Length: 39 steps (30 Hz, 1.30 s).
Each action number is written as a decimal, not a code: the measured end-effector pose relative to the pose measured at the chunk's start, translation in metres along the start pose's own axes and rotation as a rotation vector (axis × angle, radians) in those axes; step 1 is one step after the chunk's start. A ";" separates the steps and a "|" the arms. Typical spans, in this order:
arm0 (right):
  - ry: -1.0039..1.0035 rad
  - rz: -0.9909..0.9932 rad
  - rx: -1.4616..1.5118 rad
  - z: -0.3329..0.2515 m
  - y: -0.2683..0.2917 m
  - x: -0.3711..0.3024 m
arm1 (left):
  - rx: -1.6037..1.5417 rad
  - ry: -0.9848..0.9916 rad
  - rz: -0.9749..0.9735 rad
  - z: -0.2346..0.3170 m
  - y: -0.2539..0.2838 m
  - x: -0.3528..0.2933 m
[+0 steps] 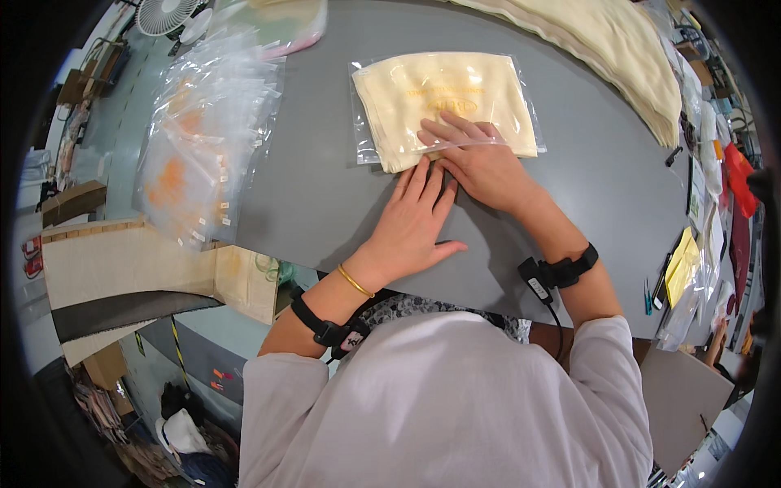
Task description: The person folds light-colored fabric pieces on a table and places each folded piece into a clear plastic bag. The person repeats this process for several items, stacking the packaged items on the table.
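A folded pale-yellow cloth lies in a clear plastic bag on the grey table. My right hand rests with outstretched fingers on the cloth's near part. The bag's clear edge crosses over these fingers, so they seem to be inside its mouth. My left hand lies flat and open on the table, fingers apart, its fingertips at the near edge of the bag beside my right hand. Gold lettering shows through the plastic, partly covered by my right fingers.
Clear bags with orange print lie piled at the left. A long stack of pale-yellow cloth curves along the far right. A yellow packet and tweezers lie at the right edge. A cardboard box stands off the left side.
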State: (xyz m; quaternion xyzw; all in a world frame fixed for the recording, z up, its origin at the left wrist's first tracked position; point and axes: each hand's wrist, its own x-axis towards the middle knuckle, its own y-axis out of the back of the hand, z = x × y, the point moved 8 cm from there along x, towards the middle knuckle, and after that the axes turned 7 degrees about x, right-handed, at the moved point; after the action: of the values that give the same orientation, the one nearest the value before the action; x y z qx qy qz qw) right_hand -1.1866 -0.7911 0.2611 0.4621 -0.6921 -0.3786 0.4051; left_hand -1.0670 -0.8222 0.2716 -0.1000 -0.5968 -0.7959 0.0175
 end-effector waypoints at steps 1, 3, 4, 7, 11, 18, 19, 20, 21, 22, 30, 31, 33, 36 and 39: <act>-0.016 0.019 -0.040 0.000 -0.002 0.007 | -0.045 -0.018 0.029 0.000 0.002 0.002; -0.088 0.032 -0.123 0.004 -0.010 0.024 | -0.116 -0.005 0.000 -0.005 0.001 0.006; -0.084 0.098 -0.092 0.002 -0.008 0.031 | -0.117 0.008 0.045 -0.010 0.005 0.008; -0.133 0.039 -0.150 0.008 -0.014 0.037 | -0.094 0.007 0.078 -0.023 0.011 0.011; -0.149 -0.001 0.058 0.011 -0.006 0.010 | -0.048 0.064 0.073 -0.038 0.013 0.009; -0.167 -0.032 0.052 0.012 0.009 -0.010 | -0.079 0.004 0.065 -0.024 0.004 0.007; -0.144 0.025 0.022 0.012 0.013 -0.005 | -0.052 0.003 0.073 -0.026 0.005 0.010; -0.120 0.083 -0.007 0.011 0.015 0.000 | -0.024 0.000 0.095 -0.029 0.006 0.012; -0.187 0.073 0.128 0.018 0.011 0.004 | -0.036 -0.016 0.090 -0.032 0.006 0.017; -0.208 0.067 0.154 0.021 0.007 0.007 | -0.006 -0.013 0.067 -0.037 0.005 0.020; -0.292 0.120 0.118 0.050 -0.001 0.025 | 0.033 -0.096 0.014 -0.053 0.005 0.046; -0.272 0.174 0.161 0.054 0.002 0.035 | 0.038 -0.112 0.000 -0.051 0.005 0.047; -0.311 0.074 -0.068 0.062 -0.008 0.058 | 0.031 -0.128 0.001 -0.044 0.007 0.048; -0.385 -0.036 -0.146 0.061 -0.023 0.070 | -0.007 -0.129 -0.028 -0.027 0.006 0.040; -0.357 -0.080 -0.083 0.036 -0.026 0.044 | 0.005 -0.139 -0.055 -0.001 0.003 0.020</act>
State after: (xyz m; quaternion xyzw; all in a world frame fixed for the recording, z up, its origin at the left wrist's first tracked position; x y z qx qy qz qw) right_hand -1.2215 -0.8351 0.2337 0.3976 -0.7178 -0.4987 0.2791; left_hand -1.0861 -0.8219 0.2782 -0.1387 -0.6010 -0.7858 -0.0457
